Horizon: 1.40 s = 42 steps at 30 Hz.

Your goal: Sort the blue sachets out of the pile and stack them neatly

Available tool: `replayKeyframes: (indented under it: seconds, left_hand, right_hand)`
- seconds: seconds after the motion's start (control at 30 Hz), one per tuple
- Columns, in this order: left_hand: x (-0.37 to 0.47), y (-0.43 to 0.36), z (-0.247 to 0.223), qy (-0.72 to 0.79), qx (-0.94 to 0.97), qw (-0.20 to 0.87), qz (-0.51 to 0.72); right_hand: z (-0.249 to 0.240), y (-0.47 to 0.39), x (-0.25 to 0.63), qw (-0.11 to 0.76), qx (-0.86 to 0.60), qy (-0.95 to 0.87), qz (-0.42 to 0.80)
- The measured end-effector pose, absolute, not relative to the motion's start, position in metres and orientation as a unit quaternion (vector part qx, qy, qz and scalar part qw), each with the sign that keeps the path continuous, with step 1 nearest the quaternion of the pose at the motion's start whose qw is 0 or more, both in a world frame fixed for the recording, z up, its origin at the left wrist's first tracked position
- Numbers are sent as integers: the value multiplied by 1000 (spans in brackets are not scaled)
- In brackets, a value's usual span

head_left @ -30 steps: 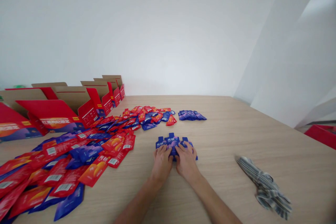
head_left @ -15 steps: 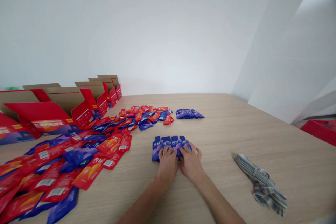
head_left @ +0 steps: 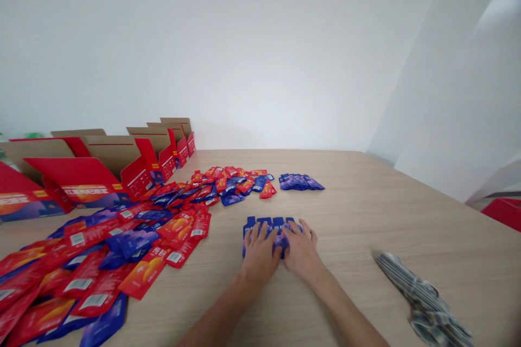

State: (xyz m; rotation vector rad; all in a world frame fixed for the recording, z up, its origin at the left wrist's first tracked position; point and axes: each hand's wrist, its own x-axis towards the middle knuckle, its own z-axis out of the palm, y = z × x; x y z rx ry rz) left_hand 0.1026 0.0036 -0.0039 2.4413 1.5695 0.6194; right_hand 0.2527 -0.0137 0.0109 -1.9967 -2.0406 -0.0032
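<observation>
Several blue pouches [head_left: 278, 223] lie overlapped in a row on the wooden table, their spouted tops pointing away from me. My left hand [head_left: 259, 252] rests on the left part of the row with its fingers spread. On the right part lies my right hand [head_left: 302, 249], fingers also spread and one reaching the right edge. Both thumbs are near each other over the middle of the row. The hands hide the lower part of the pouches. Another overlapped row of blue pouches [head_left: 300, 181] lies farther back.
Loose red pouches [head_left: 144, 272] and blue pouches [head_left: 106, 321] are heaped at the left, trailing toward the middle. Open red boxes [head_left: 87, 176] stand behind them. A striped cloth bundle [head_left: 419, 295] lies at the right, and a red box [head_left: 504, 213] shows at the right edge.
The view has shifted slightly, so the table contents appear moved. My hands have spread farther over the pouch row, with the left fingers reaching closer to the spouted tops.
</observation>
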Motion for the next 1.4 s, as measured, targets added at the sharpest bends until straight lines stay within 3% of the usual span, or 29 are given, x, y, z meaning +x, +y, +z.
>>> replayKeyframes:
  seconds: [0.2,0.67,0.97,1.2,1.4]
  left_hand:
    - [50,50,-6,576,790,15,210]
    - [-18,177,-19,643,738,-74,192]
    - [-32,195,-39,655,738,-11,159]
    - [-35,177,-20,645,746,36,163]
    - [-36,154,-3,633,652,226,351]
  right_hand:
    - [23,37,202,170,-651,-740,-12]
    - [-17,197,105,297,-646,-692,124]
    - [-25,251,76,330,-709,-598,175]
    - [-18,252,70,344,-723,-573,174]
    - [-4,211,78,357,-707,-597,127]
